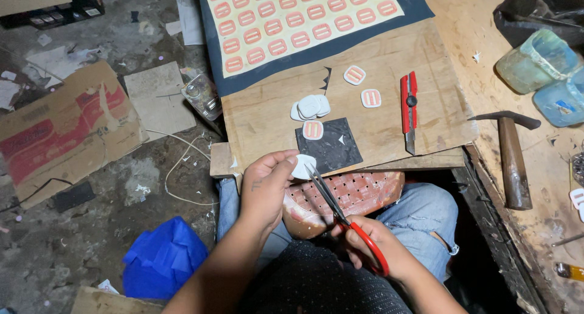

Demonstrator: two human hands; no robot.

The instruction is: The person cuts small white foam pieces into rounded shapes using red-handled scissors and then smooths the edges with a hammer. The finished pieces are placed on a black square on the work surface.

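The step in hand looks like trimming — the left hand [267, 183] pinches a small white patch [302, 166] just off the near edge of the wooden board [389, 64], and the right hand [374, 244] grips red-handled scissors [340, 213], blades parted at the patch's edge. The next cut seems to call for turning the patch slowly, hugging its outline — finished pieces [310, 106] lie piled on the board

Scissors, lower centre: red glossy plastic-handled scissors [347, 219] with dull grey metal blades.
Patch, centre: small white rounded patch [303, 166], smooth, matt.
Board, upper centre: pale plywood work board [389, 61], rough, unfinished grain.
Knife, right of centre: red plastic utility knife [409, 109], metal blade.
Hammer, right: dark wooden-handled hammer [511, 156], worn metal head.
Carton, left: brown corrugated cardboard box [67, 128], scuffed, matt.
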